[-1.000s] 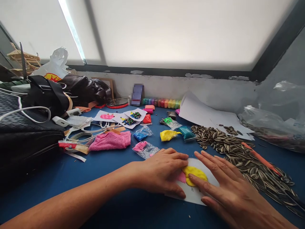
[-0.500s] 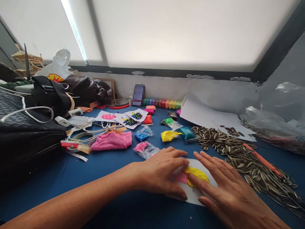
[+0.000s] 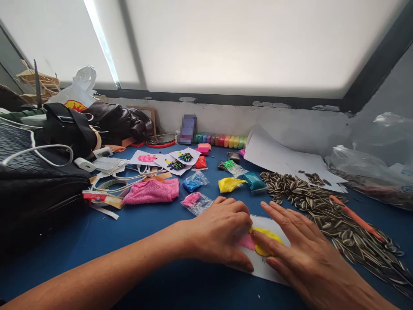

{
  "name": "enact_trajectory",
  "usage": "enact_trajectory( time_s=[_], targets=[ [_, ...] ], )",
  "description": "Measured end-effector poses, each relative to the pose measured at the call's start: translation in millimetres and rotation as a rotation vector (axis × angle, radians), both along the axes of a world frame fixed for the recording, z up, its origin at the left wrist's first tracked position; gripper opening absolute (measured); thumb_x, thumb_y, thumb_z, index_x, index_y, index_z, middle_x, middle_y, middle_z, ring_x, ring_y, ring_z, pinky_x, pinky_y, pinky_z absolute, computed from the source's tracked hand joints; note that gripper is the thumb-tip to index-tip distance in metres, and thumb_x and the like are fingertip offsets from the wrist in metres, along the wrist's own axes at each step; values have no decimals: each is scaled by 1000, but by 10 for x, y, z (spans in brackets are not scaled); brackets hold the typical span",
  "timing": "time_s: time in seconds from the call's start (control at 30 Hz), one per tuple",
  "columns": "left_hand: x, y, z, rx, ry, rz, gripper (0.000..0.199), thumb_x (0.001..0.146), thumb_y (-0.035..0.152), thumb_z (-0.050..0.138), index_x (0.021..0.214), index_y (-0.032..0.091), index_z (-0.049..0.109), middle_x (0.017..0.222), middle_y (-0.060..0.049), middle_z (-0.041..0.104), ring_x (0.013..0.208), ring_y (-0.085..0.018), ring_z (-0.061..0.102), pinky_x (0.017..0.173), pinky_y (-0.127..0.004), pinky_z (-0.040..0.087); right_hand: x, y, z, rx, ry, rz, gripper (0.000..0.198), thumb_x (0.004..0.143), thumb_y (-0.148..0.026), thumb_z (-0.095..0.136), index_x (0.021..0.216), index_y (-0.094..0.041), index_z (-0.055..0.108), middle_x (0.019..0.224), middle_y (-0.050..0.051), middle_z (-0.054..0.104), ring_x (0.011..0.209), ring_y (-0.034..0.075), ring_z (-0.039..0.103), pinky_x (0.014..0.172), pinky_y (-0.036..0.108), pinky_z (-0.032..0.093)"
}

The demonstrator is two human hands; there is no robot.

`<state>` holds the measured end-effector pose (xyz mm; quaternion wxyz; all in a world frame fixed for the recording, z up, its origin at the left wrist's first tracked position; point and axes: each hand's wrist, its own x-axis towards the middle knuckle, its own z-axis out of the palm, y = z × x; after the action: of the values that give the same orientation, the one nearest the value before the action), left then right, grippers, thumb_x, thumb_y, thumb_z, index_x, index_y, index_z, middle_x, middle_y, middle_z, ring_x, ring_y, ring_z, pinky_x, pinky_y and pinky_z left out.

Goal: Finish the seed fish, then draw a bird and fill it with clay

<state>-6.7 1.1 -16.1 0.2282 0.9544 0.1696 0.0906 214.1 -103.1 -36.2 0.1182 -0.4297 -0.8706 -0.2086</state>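
A white sheet of paper [image 3: 267,273] lies on the blue table with a flattened patch of yellow clay [image 3: 268,242] on it. Touching its left side is a patch of pink clay [image 3: 247,242], partly covered by my left hand [image 3: 222,234]. That hand rests on the paper, fingers bent and thumb apart, its fingertips at the clay's upper edge. My right hand [image 3: 300,249] is open, with one fingertip pressing on the yellow clay where it meets the pink. The other fingers stretch above the paper. Small pencil marks show below the yellow clay.
Bags of pink clay [image 3: 193,200], blue clay [image 3: 193,181], yellow clay [image 3: 229,184] and teal clay [image 3: 254,182] lie ahead. Sunflower seeds [image 3: 297,193] with an orange tool [image 3: 355,217] spread at right. A pink cloth [image 3: 151,191], cables and a black bag [image 3: 41,185] stand left.
My left fingers have bent more and drawn in toward the clay's upper edge. The right fingertip has shifted slightly left on the yellow clay. The paper has moved or turned slightly.
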Motion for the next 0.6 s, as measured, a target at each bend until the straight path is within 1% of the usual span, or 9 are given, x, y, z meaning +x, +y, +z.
enact_trajectory(
  time_s=[0.1,0.17,0.23,0.33,0.47,0.6],
  targets=[
    [-17,26,22,-55,-4,-4,55,68,41,84,111,18,60,122,-7,60,114,-27,55,100,-41,38,4,-8,-5,-81,89,-67,35,96,-33,51,128,-30,64,149,17,46,134,36,46,94,55,50],
    [-29,40,33,-88,-6,-8,51,70,37,83,112,19,59,124,-6,60,117,-26,54,101,-40,38,5,2,-8,-130,168,-109,34,98,-32,46,125,-29,66,150,14,46,135,34,45,96,55,49],
    [-37,43,37,-104,4,-5,49,71,34,83,111,19,58,125,-6,59,119,-26,53,101,-40,38,-2,31,-8,-173,217,-135,34,99,-31,43,121,-29,68,150,12,46,137,33,43,100,57,46],
    [-41,34,30,-101,13,11,50,70,33,83,110,19,57,121,-6,60,117,-26,53,101,-40,38,-31,97,3,-262,230,-162,33,99,-32,42,121,-31,67,153,11,43,141,32,37,105,60,40],
    [-38,28,22,-96,22,18,48,70,33,83,107,19,55,116,-4,60,111,-24,54,100,-39,38,-75,160,29,-353,249,-156,31,99,-33,42,114,-31,70,154,10,40,144,32,30,107,61,37],
    [-40,26,34,-87,38,13,48,70,32,84,105,19,54,115,-4,60,109,-23,54,97,-37,39,-89,174,37,-365,262,-136,29,98,-31,43,108,-32,70,155,9,38,145,33,29,106,62,36]
  ],
)
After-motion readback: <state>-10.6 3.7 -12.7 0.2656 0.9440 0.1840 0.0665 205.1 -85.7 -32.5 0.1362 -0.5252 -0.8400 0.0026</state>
